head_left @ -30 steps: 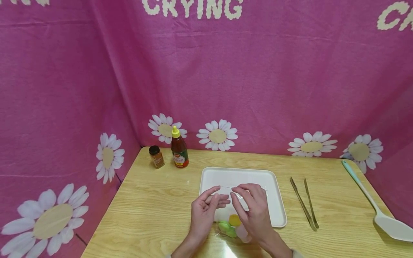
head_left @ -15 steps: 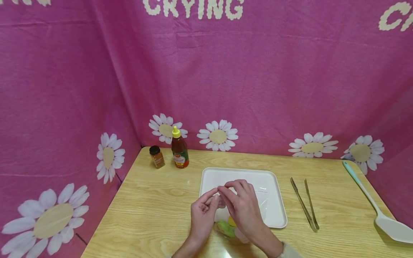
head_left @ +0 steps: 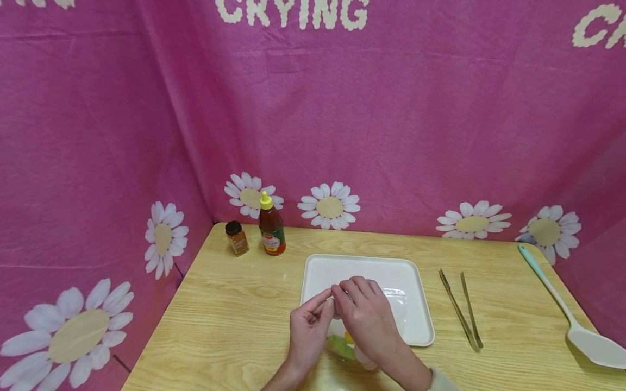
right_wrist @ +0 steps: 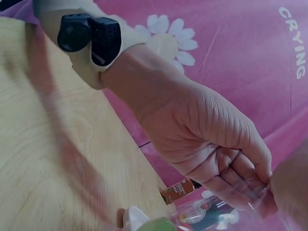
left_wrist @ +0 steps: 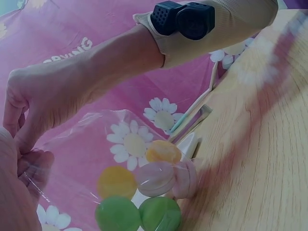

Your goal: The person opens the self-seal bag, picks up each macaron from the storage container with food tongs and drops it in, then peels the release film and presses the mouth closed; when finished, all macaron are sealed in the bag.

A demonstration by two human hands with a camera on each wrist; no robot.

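Note:
A clear zip bag (left_wrist: 82,137) hangs below both hands, with macarons in its bottom. In the left wrist view green macarons (left_wrist: 118,214), a yellow macaron (left_wrist: 117,182), an orange macaron (left_wrist: 163,151) and pink macarons (left_wrist: 155,178) show through the plastic. My left hand (head_left: 307,328) pinches the bag's top edge near its left end. Fingertips of my right hand (head_left: 369,320) pinch the same edge right beside the left fingertips. From the head view, the right hand covers part of the bag and its macarons.
Behind the hands lies a white tray (head_left: 313,271). Metal tongs (head_left: 462,315) lie right of it, and a long-handled spatula (head_left: 594,345) lies at the far right. A sauce bottle (head_left: 272,228) and a small spice jar (head_left: 238,239) stand at the back left of the table (head_left: 235,315).
My right hand has moved left along the bag's top edge and its fingertips have met the left hand's. The left hand has barely moved. The bag's right side now shows past the right hand.

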